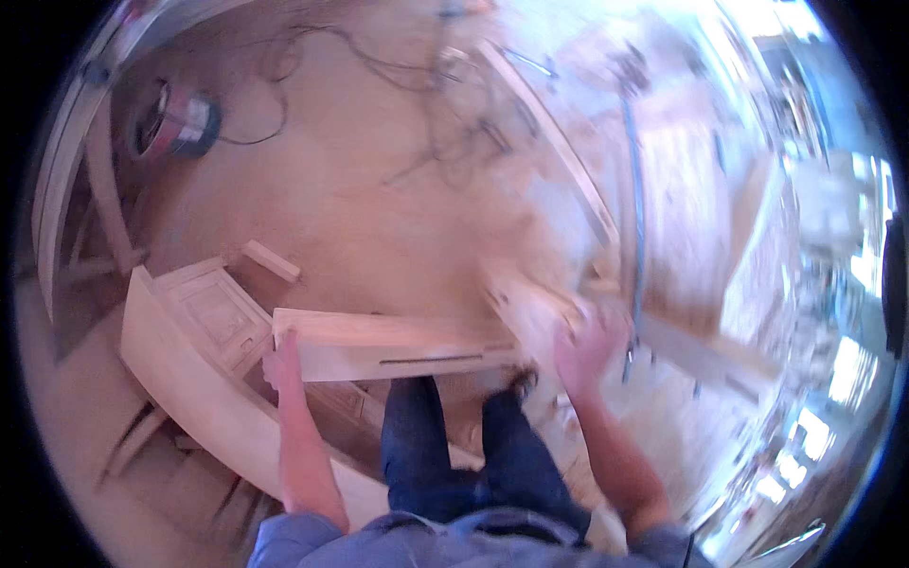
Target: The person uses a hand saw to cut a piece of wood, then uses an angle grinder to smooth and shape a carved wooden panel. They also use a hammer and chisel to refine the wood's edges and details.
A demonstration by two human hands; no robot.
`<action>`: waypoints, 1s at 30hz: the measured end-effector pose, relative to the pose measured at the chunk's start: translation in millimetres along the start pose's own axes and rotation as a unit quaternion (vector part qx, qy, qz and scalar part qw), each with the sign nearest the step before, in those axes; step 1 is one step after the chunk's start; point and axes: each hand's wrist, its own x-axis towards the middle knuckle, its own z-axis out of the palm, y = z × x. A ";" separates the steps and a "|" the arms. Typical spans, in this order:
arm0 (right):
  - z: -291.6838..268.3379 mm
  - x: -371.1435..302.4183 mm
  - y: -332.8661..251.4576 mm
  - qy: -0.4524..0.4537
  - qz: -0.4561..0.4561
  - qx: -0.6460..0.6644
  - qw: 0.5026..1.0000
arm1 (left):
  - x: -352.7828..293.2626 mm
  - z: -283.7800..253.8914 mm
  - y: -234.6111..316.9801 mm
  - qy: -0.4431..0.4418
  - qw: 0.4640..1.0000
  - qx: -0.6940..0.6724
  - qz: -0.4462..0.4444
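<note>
A thick pale wooden beam (407, 333) with a long narrow slot in its near side lies crosswise in front of my legs. My left hand (279, 364) is closed around its left end, fingers wrapped over the edge. Farther right, my right hand (592, 348) is smeared by motion, but its fingers curl over a second pale wooden piece (530, 308), which slants away toward the beam's right end. Whether the two pieces touch is too blurred to tell.
A panelled wooden frame (142, 317) stands at the left. Beyond are a red and dark bucket-shaped thing (180, 125) and loose cables (379, 71) on the dusty floor. Long boards (559, 142) and a blue bar (635, 208) lie to the right, beside a slotted timber (705, 364).
</note>
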 end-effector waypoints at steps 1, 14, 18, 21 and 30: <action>0.0 8.6 -1.7 0.010 -0.006 0.007 1.000 | -41.3 -21.9 7.0 0.012 1.000 0.012 -0.007; -21.1 -10.1 22.7 -0.027 -0.036 0.186 0.981 | -372.5 -106.2 -13.1 0.100 0.954 -0.145 0.241; -100.3 -52.4 27.3 -0.078 -0.046 0.285 0.954 | -428.8 -115.0 -26.9 0.096 0.946 -0.082 0.299; -161.8 -112.4 6.5 -0.225 -0.020 0.401 0.888 | -435.2 -104.3 -37.1 0.086 0.941 -0.054 0.322; -184.5 -204.4 0.4 -0.203 0.038 0.481 0.852 | -507.3 -117.0 -9.4 0.046 0.825 -0.004 0.564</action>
